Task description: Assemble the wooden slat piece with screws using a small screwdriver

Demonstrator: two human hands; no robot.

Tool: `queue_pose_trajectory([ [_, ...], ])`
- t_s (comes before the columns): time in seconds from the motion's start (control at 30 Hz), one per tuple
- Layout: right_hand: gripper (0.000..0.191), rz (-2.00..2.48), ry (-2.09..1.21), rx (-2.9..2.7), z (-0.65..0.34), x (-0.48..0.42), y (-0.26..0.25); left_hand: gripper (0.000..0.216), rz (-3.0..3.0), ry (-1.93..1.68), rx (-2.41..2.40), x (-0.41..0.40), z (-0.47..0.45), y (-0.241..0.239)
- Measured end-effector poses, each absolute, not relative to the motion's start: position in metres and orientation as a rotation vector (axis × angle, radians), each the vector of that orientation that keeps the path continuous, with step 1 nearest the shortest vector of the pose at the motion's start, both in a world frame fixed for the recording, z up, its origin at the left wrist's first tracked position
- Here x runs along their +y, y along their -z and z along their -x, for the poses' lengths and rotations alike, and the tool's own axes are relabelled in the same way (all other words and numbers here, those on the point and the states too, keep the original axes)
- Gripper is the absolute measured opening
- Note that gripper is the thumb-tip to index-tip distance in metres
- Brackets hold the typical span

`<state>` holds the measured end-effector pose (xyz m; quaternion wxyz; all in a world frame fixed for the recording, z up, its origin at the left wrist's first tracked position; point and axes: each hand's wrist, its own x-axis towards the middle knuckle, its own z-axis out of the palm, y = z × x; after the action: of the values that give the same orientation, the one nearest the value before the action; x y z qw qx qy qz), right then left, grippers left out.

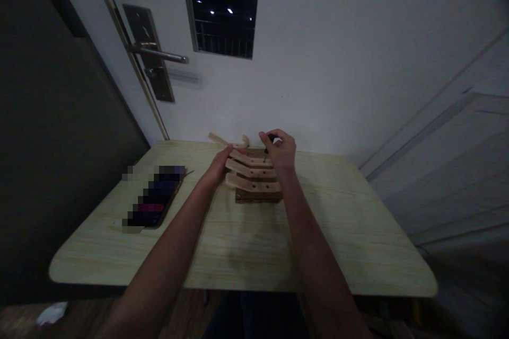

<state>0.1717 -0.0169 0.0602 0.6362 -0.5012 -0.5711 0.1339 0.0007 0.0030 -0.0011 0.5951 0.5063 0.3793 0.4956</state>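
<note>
A dark brown wooden board (pixel 258 196) lies on the table, with several pale, bent wooden hooks (pixel 254 186) set across it in rows. Dark screw holes show in the hooks. My right hand (pixel 281 149) is closed around the black handle of a small screwdriver (pixel 271 138), whose thin shaft points down at a hole in one of the upper hooks. At the board's left side, my left hand (pixel 222 163) grips the end of that hook; its fingertips are partly hidden. Behind it, another wooden hook (pixel 237 144) with an upturned end sits at the board's far edge.
A phone (pixel 157 198), partly pixelated, lies on the table (pixel 234 243) at the left. A thin, pointed item (pixel 194 172) sticks out beside it. Behind the table stands a white door (pixel 326 63) with a metal handle (pixel 159 54) and a dark window.
</note>
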Motion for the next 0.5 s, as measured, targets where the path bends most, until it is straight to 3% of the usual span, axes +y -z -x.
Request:
queue_pose_trajectory([
  [0.3,0.051,1.181,-0.27,-1.304,-0.17,-0.0204,-0.063,0.062,-1.157,-1.156,0.881,0.0045,-0.0015,0.0014],
  [0.5,0.042,1.129,-0.356,-1.311,-0.1719,-0.0214,-0.0616,0.062,-1.177,-1.164,0.873,0.0031,-0.0011,0.0013],
])
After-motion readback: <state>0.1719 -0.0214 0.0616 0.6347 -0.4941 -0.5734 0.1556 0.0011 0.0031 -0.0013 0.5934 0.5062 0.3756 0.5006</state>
